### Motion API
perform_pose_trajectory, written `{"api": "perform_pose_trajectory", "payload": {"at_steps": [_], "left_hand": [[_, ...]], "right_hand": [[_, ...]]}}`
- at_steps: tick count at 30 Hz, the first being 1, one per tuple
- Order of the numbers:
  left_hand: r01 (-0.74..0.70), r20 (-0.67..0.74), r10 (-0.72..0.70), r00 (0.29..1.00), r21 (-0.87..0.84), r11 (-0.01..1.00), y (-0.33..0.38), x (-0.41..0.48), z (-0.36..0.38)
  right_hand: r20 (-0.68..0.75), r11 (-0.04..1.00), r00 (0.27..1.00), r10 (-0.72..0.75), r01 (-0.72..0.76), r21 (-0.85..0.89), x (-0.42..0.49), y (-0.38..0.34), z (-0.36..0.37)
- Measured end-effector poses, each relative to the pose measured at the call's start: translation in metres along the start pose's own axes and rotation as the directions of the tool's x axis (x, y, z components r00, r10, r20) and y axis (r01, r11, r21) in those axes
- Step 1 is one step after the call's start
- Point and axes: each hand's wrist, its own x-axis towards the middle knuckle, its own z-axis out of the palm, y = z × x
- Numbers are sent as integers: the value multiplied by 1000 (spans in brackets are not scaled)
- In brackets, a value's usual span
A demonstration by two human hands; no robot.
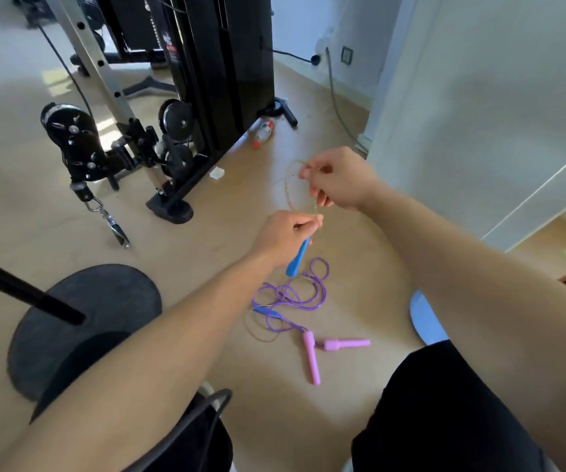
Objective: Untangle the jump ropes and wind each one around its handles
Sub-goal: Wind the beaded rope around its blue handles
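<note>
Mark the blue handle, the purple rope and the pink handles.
blue handle [297, 258], head view, mid shaft
purple rope [281, 296], head view, tangled middle
pink handles [310, 356], head view, shaft of the nearer one

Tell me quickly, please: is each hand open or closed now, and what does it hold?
Left hand: closed, holding the blue handle and the thin pale rope.
Right hand: closed, pinching a loop of the same rope.

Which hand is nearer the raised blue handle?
Left. The left hand grips the top of the blue handle, which hangs below the fist. The right hand is apart, higher and to the right, pinching the pale rope loop.
</note>
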Motion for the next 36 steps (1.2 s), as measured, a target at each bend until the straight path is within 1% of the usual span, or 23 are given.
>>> {"api": "perform_pose_trajectory", "payload": {"at_steps": [2, 4, 5, 6, 7, 8, 9, 10, 11, 12, 13, 14, 16, 18, 21, 22, 23, 25, 27, 29, 32, 34, 36], "left_hand": [[-6, 39, 6, 999, -11, 1000, -9, 7, 2], [23, 111, -20, 994, -23, 999, -16, 14, 0], [42, 139, -39, 990, -20, 999, -19, 16, -3], [54, 158, -49, 986, -22, 998, -20, 20, -7], [55, 165, -50, 985, -28, 998, -20, 23, -11], [54, 159, -47, 986, -38, 998, -18, 27, -15], [51, 148, -43, 988, -50, 997, -15, 30, -20], [48, 141, -38, 989, -69, 996, -10, 32, -24], [47, 142, -34, 989, -84, 995, -5, 34, -27], [50, 149, -35, 988, -95, 994, 0, 34, -30], [54, 151, -41, 988, -88, 995, 2, 34, -34], [57, 137, -47, 990, -73, 996, 4, 35, -37], [39, 42, -40, 998, 13, 999, 1, 40, -50], [48, -96, -39, 995, 97, 994, -4, 48, -70], [88, -332, -30, 943, 162, 983, -12, 60, -106], [108, -400, -16, 916, 207, 972, -16, 62, -118], [137, -436, -4, 900, 273, 952, -19, 62, -127], [187, -398, -16, 917, 395, 899, -27, 56, -132], [184, -268, -59, 962, 469, 864, -34, 45, -117], [135, -145, -77, 986, 455, 880, -40, 33, -88], [40, -3, -41, 999, 310, 950, -43, 16, -35], [27, 24, -31, 999, 160, 987, -38, 6, -5], [33, 34, -33, 999, 3, 999, -30, -1, 16]], "right_hand": [[-13, 999, 1000, -2, 3, 49, 7, 12, 6], [-62, 994, 998, 4, 3, 110, 11, 28, 13], [-94, 985, 995, 37, -21, 169, 13, 39, 18], [-120, 968, 987, 111, -80, 237, 14, 51, 25], [-124, 940, 972, 198, -152, 306, 13, 64, 33], [-91, 928, 964, 251, -213, 305, 11, 78, 41], [-8, 943, 968, 251, -242, 227, 6, 87, 51], [122, 964, 967, 223, -238, 120, 0, 93, 62], [252, 972, 944, 213, -230, 40, -7, 97, 74], [374, 967, 900, 226, -253, 25, -14, 95, 86], [453, 959, 859, 240, -282, 26, -19, 96, 98], [476, 960, 844, 248, -280, -4, -24, 98, 108], [462, 961, 843, 274, -219, -170, -29, 105, 118], [438, 935, 846, 303, -174, -310, -35, 117, 114], [359, 880, 855, 375, -207, -427, -42, 141, 94], [322, 858, 858, 400, -227, -460, -44, 148, 85], [286, 839, 859, 424, -253, -482, -45, 152, 78], [220, 840, 875, 431, -300, -451, -45, 150, 64], [174, 890, 907, 384, -314, -330, -41, 132, 54], [147, 937, 945, 293, -254, -239, -31, 107, 45], [117, 970, 975, 188, -166, -180, -19, 68, 30], [95, 977, 984, 152, -135, -164, -14, 48, 21], [90, 985, 987, 133, -122, -124, -12, 36, 18]]}}
